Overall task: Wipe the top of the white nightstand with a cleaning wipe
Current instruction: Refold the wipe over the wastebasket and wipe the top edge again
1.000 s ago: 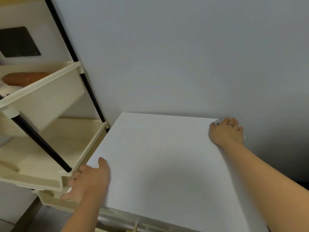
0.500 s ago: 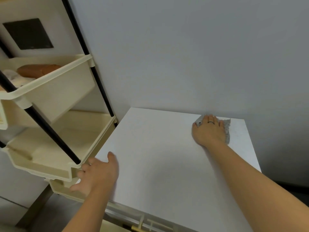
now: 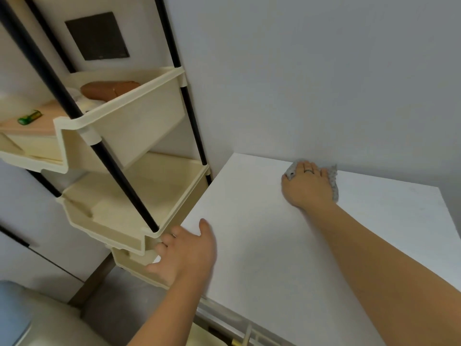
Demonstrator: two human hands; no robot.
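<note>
Nightstand (image 3: 274,245) beside bin (image 3: 139,116) holding pouch (image 3: 107,89).

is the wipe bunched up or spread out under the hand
Spread out: the cleaning wipe lies flat under the right hand, gray edges showing beyond the fingertips.

White nightstand top (image 3: 287,245), grey speckled wipe (image 3: 333,177), cream shelf trays (image 3: 139,126), black poles (image 3: 119,171), brown pouch (image 3: 107,89)
</note>
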